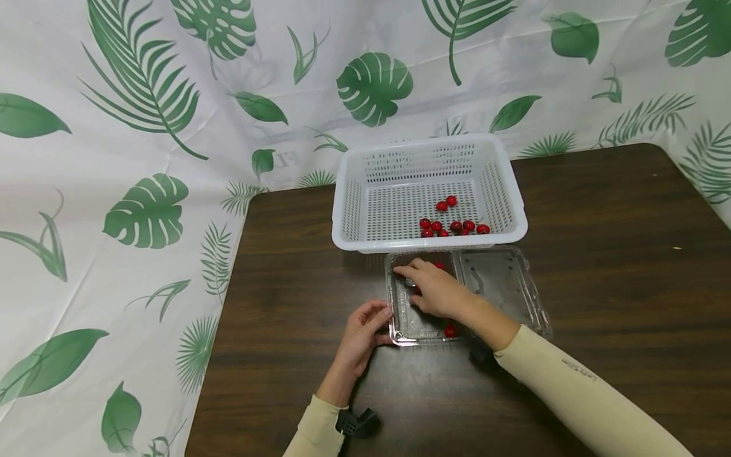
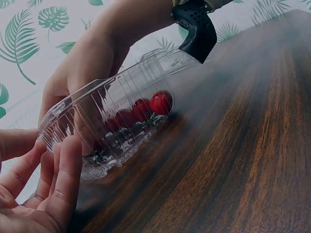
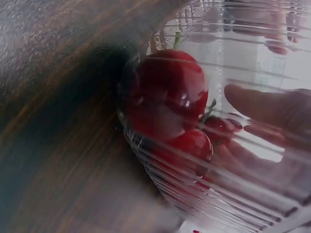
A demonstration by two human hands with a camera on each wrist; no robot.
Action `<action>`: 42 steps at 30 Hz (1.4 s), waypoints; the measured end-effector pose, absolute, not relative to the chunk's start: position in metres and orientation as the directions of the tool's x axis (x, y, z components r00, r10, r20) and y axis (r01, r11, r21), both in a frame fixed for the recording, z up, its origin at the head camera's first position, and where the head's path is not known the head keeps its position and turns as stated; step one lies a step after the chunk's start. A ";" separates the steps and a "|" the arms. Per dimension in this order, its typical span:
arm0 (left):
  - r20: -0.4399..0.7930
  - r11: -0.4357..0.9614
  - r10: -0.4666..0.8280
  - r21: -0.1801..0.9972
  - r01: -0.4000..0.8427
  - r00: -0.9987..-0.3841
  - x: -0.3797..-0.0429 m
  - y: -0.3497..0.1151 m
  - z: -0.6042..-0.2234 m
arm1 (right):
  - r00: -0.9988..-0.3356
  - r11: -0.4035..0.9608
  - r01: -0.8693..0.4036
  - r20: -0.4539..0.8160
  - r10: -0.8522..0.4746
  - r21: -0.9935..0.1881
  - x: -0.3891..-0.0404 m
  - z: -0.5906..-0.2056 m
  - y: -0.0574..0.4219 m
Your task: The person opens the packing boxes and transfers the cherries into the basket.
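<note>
A clear plastic clamshell box (image 1: 425, 324) lies open on the table, its lid (image 1: 497, 279) folded out to the right. My left hand (image 1: 362, 330) grips the box's left edge, its fingers (image 2: 63, 179) against the ribbed wall in the left wrist view. My right hand (image 1: 436, 289) reaches down inside the box, fingers spread; a red cherry (image 3: 221, 128) is by its fingertips in the right wrist view. Along the box wall sit other cherries (image 2: 160, 102), and a single cherry (image 1: 450, 331) lies in the near right corner. My palm hides part of the box floor.
Behind the box stands a white perforated basket (image 1: 428, 246) with several cherries (image 1: 455, 226) toward its near right side. The brown wooden table (image 1: 285, 285) meets a leaf-print cloth (image 1: 151, 209) at the back and left.
</note>
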State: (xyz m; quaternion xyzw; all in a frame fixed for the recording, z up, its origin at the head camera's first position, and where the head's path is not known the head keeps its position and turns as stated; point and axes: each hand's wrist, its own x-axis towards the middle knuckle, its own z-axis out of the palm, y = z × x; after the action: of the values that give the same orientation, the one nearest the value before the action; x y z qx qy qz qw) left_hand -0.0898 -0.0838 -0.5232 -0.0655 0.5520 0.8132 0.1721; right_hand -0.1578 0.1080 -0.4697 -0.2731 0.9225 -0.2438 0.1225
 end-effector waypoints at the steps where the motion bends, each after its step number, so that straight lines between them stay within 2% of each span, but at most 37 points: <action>1: -0.295 -0.332 0.206 0.876 -0.351 -0.933 -0.090 -0.084 -0.523 | -0.828 0.731 -0.437 -0.083 -0.555 -0.524 -0.158 -0.470 0.107; 5: -0.297 -0.333 0.199 0.876 -0.349 -0.934 -0.089 -0.084 -0.523 | -0.843 0.719 -0.435 -0.036 -0.537 -0.542 -0.158 -0.472 0.105; 12: -0.289 -0.331 0.202 0.879 -0.343 -0.936 -0.090 -0.083 -0.521 | -0.825 0.680 -0.473 0.011 -0.565 -0.560 -0.157 -0.477 0.103; 25: -0.285 -0.338 0.204 0.877 -0.341 -0.937 -0.090 -0.083 -0.520 | -0.795 0.685 -0.552 0.053 -0.604 -0.476 -0.154 -0.480 0.105; 35: -0.285 -0.341 0.202 0.877 -0.340 -0.937 -0.090 -0.083 -0.521 | -0.787 0.647 -0.545 0.059 -0.614 -0.534 -0.152 -0.478 0.107; 42: -0.295 -0.338 0.198 0.874 -0.348 -0.935 -0.089 -0.084 -0.522 | -0.783 0.594 -0.547 0.109 -0.613 -0.590 -0.148 -0.463 0.108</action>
State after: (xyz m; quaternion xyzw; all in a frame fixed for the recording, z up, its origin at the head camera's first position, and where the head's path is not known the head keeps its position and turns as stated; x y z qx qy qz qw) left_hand -0.0894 -0.0840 -0.5217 -0.0682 0.5504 0.8151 0.1674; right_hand -0.1484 0.1082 -0.4625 -0.3253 0.8911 -0.3119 0.0529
